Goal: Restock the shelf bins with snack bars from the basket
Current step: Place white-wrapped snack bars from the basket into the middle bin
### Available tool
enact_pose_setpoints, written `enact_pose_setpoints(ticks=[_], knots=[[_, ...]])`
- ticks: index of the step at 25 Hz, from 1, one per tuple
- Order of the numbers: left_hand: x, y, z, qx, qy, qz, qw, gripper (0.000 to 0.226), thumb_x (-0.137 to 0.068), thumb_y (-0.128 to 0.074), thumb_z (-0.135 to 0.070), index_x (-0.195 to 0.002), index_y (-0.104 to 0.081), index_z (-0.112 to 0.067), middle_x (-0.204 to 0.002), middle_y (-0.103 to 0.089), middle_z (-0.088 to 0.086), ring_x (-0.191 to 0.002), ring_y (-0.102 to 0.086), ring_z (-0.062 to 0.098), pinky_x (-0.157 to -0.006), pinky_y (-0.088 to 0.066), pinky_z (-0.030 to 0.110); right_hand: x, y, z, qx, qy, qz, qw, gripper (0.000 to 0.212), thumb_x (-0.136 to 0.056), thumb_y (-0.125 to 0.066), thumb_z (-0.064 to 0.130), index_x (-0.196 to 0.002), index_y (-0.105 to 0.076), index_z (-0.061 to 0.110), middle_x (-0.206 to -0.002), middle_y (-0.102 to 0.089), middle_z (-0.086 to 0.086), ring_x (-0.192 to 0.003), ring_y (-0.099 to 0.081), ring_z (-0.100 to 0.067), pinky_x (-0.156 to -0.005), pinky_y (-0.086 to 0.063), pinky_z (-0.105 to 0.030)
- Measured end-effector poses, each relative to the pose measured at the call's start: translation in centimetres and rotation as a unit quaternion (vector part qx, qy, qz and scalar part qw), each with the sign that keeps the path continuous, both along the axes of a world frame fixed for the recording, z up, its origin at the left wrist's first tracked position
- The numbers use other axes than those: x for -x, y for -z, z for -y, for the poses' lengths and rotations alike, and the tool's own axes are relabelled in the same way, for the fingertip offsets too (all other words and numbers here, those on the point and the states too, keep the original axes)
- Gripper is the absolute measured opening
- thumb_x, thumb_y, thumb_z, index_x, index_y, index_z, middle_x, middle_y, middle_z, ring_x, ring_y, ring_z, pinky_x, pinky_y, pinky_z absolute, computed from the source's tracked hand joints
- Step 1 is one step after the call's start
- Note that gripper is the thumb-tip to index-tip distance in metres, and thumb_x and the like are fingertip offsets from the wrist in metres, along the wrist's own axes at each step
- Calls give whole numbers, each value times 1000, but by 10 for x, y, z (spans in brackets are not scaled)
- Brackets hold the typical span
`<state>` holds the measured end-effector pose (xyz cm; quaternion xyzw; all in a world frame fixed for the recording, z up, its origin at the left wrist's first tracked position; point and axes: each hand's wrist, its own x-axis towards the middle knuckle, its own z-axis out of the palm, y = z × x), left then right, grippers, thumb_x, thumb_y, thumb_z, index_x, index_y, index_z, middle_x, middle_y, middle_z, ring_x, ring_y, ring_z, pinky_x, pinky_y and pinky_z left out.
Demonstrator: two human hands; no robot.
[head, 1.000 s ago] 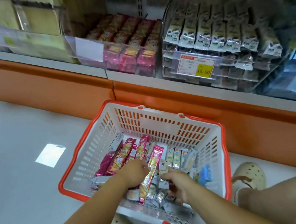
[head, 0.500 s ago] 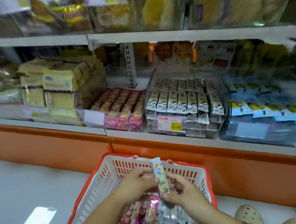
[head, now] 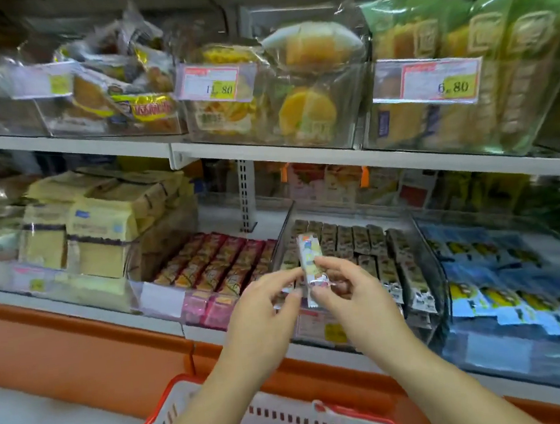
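The right hand (head: 351, 292) pinches a bar (head: 309, 258) upright before the bin (head: 431, 265); the left hand (head: 265, 303) seems to pinch it too

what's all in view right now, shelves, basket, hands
snack bar: one, white with coloured print, centre of view, held upright
basket: one, white with red rim, bottom centre
pink bars: many, pink-red, lower shelf left-centre
dark bars: many, dark and white, lower shelf middle
blue packs: many, blue and yellow, lower shelf right
yellow packs: stacked, pale yellow, lower shelf left
green bags: several, green, upper shelf right
left hand: one, fingers pinch the bar
right hand: one, fingers pinch the bar
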<state>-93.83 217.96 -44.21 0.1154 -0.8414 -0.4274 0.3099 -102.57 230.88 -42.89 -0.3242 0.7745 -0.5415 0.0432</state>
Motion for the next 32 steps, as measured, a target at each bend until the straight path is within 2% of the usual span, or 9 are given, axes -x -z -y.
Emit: enact_pose_setpoints(ticks=[5, 12, 16, 20, 22, 25, 27, 29, 32], knots=[[21, 29, 28, 112, -101, 20, 988, 48, -97, -51, -22, -143, -42, -30, -143, -42, -14, -134, -29, 1, -109, -18, 16, 39, 4, 37, -168, 120, -151, 967, 40, -95, -52, 42, -134, -53, 32, -136, -55, 10, -136, -35, -21, -114, -29, -41], [24, 42, 39, 132, -83, 57, 986, 53, -98, -48, -24, -148, -32, -30, -148, -40, -11, -137, -29, 4, -114, -21, 23, 49, 19, 65, -268, 102, -232, 930, 42, -100, -40, 37, -141, -44, 30, -135, -56, 5, -128, -33, -22, -98, -33, -41], [5, 44, 40, 147, -93, 63, 983, 53, -98, -47, -23, -148, -32, -33, -148, -37, -15, -139, -23, 0, -111, -11, 16, 53, 23, 55, -295, 102, -239, 919, 42, -100, -38, 35, -141, -42, 28, -143, -46, 7, -134, -27, -22, -106, -28, -45], [-24, 47, 43, 147, -118, 75, 979, 51, -98, -48, -22, -147, -34, -32, -147, -39, -16, -137, -27, 0, -109, -14, 15, 47, 25, 44, -343, 47, -249, 905, 44, -102, -33, 34, -146, -35, 30, -151, -35, 9, -141, -18, -18, -112, -19, -48], [-37, 47, 40, 149, -118, 79, 978, 50, -98, -48, -23, -145, -36, -33, -144, -41, -18, -131, -29, -6, -108, -18, 15, 42, 19, 37, -313, 65, -270, 908, 44, -101, -35, 31, -145, -37, 29, -150, -38, 9, -140, -20, -17, -112, -20, -45], [-55, 53, 38, 121, -96, 97, 983, 43, -96, -50, -26, -138, -48, -34, -134, -51, -19, -119, -42, -7, -101, -31, 15, 16, 13, 28, -86, 92, -309, 943, 37, -96, -43, 21, -132, -53, 23, -125, -56, 8, -121, -38, -11, -100, -32, -27], [-69, 76, 32, 92, -59, 174, 979, 39, -95, -52, -26, -133, -53, -31, -131, -56, -14, -112, -52, 2, -95, -39, 18, -17, 38, 27, -44, 27, -279, 959, 34, -91, -43, 17, -122, -57, 22, -106, -54, 12, -107, -44, -7, -89, -34, -15], [-83, 118, 18, 73, -1, 290, 954, 38, -93, -54, -23, -131, -57, -26, -130, -59, -7, -112, -56, 12, -95, -45, 27, -48, 88, 23, -166, -66, -184, 966, 35, -91, -46, 12, -123, -57, 20, -110, -53, 7, -107, -50, -12, -86, -37, -17], [-107, 190, -1, 27, 67, 421, 904, 36, -93, -55, -23, -128, -59, -21, -129, -60, 0, -113, -58, 20, -96, -46, 32, -72, 182, -1, -410, -170, 92, 892, 43, -98, -48, 18, -140, -44, 17, -138, -48, -8, -98, -63, -21, -78, -46, -23]])
